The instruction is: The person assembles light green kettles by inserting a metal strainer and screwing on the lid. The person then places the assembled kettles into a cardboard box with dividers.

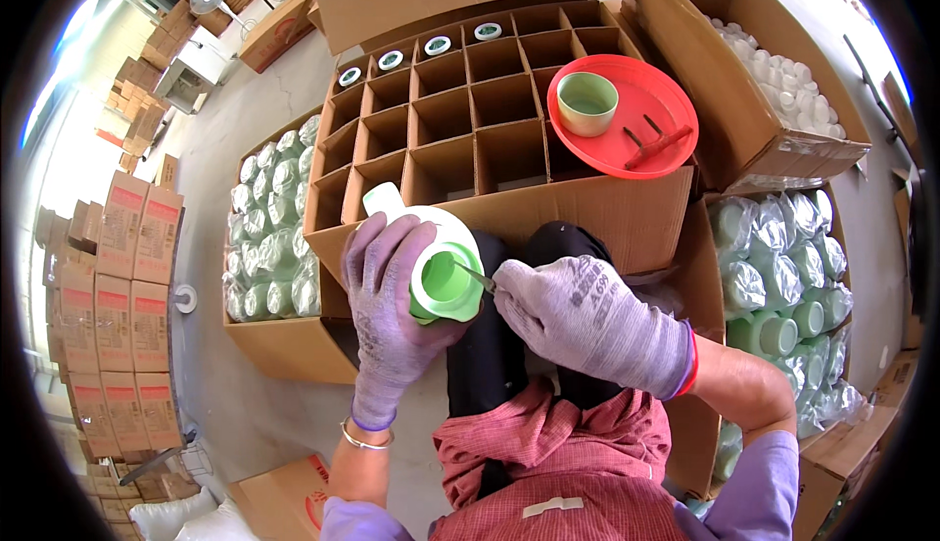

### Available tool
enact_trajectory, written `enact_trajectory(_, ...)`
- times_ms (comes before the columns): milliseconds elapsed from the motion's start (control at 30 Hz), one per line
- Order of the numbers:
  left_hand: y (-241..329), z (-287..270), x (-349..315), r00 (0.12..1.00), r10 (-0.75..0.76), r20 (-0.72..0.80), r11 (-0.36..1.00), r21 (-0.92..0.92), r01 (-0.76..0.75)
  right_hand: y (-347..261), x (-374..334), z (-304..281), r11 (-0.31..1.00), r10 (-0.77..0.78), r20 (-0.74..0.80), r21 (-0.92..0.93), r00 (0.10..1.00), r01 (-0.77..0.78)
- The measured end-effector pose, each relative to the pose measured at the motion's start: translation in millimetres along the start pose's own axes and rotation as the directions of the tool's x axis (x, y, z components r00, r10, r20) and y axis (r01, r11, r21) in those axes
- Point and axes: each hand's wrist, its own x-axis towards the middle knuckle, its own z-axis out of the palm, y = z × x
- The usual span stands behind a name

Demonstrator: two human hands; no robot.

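Above the lap (pixel 487 376), the left hand (pixel 399 306), curled around the green-and-white container (pixel 446 279), should brace it. The right hand (pixel 578 311), closed on a thin metal tool (pixel 478 278) at the container's mouth, should press lightly, clear of the divided carton (pixel 597 218) beyond.

A jug (pixel 448 282) is held before a box (pixel 587 223). On that, a tray (pixel 658 91) is set, with a cup (pixel 589 118) in it. Jars (pixel 276 216) are packed in cartons (pixel 286 347) left and right.
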Motion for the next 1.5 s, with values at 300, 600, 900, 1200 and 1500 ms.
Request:
enact_trajectory(300, 1.1, 5.7, -16.6, 0.998, 0.009, -0.069, 0.999, 0.047, -0.006, -18.8, 4.3, -24.7, 0.481, 0.357, 0.527, 0.604, 0.771, -0.636)
enact_trajectory(600, 13.0, 9.1, -12.0, 0.998, 0.066, -0.003, 0.993, 0.093, -0.065, -6.4, -15.3, -2.6, 0.826, -0.107, 0.032, -0.554, 0.994, 0.107)
enact_trajectory(900, 30.0, 24.7, -27.3, 0.986, 0.152, 0.067, 0.943, 0.289, -0.165, -13.9, -36.4, 11.9, 0.788, 0.166, 0.089, -0.611, 0.982, -0.078)
enact_trajectory(1200, 36.9, 41.0, -74.9, 0.989, 0.143, -0.042, 0.911, 0.395, -0.115, -8.1, -53.5, 27.6, 0.955, 0.288, 0.329, -0.172, 0.899, -0.243)
enact_trajectory(1500, 30.0, 51.7, -128.9, 0.99, -0.007, -0.143, 0.898, 0.435, 0.069, -1.8, -70.6, 76.7, 0.945, 0.245, 0.339, 0.127, 0.908, -0.302)
